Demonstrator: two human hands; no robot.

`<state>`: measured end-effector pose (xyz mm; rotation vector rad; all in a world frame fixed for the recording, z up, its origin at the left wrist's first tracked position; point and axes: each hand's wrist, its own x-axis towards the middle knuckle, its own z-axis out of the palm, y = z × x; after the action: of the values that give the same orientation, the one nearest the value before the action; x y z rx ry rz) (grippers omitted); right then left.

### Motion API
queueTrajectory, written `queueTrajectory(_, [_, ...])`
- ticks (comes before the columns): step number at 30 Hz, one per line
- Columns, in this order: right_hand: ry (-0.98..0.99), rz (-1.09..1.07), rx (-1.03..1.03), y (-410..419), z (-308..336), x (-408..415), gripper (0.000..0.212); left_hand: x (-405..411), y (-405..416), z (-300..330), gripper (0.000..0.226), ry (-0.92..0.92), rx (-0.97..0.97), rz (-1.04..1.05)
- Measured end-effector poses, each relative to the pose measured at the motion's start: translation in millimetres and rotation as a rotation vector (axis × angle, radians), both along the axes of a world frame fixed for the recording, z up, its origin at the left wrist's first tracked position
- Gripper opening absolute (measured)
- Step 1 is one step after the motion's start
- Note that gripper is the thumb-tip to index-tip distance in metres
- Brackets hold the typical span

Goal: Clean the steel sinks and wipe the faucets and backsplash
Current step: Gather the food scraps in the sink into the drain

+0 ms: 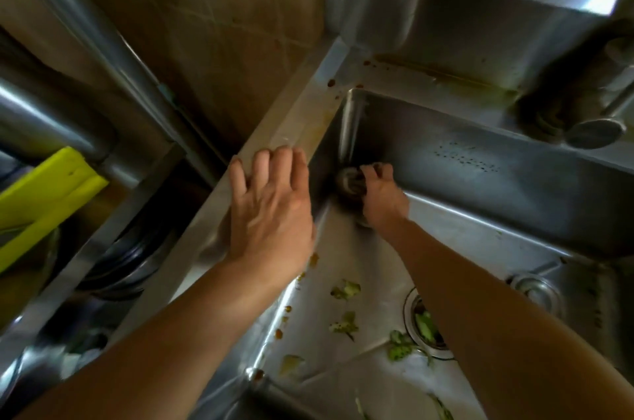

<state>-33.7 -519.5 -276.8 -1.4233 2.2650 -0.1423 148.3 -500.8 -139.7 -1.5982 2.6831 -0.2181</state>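
Note:
The steel sink (480, 241) fills the middle and right of the head view, its floor strewn with green food scraps (344, 290) and brown spots. My right hand (382, 195) is down in the far left corner of the basin, fingers curled round a steel scourer (350, 181) pressed against the wall. My left hand (271, 210) lies flat with straight fingers on the sink's left rim (302, 117). The drain strainer (427, 327) holds green scraps. The faucet base (583, 117) stands at the back right, and the steel backsplash (463, 1) rises behind it.
A tiled wall (223, 25) stands behind the sink's left rim. To the left are steel rack posts (85, 32), a yellow-green board (44, 200) and dark stacked dishes (127, 265). Brown stains mark the back ledge (446, 74).

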Motion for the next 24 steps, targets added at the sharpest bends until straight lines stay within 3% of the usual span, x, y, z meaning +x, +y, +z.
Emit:
queueTrajectory(6, [-0.048,0.098,-0.051,-7,-54,19,0.054,6,-4,-10,0.088,-0.029,-0.044,-0.016])
queueTrajectory(10, [-0.12,0.342,-0.033,29,-41,38,0.046,5,-2,-8,0.085,-0.041,-0.049,0.008])
queueTrajectory(14, [-0.054,0.517,0.058,74,-28,33,0.047,3,1,-4,0.088,-0.057,-0.016,0.02])
queueTrajectory(17, [-0.006,0.518,0.098,120,-29,14,0.044,0,4,-2,0.093,-0.076,0.014,0.041])
queueTrajectory(24, [0.027,0.301,0.096,179,-17,-15,0.031,7,25,9,0.088,-0.053,0.078,0.027])
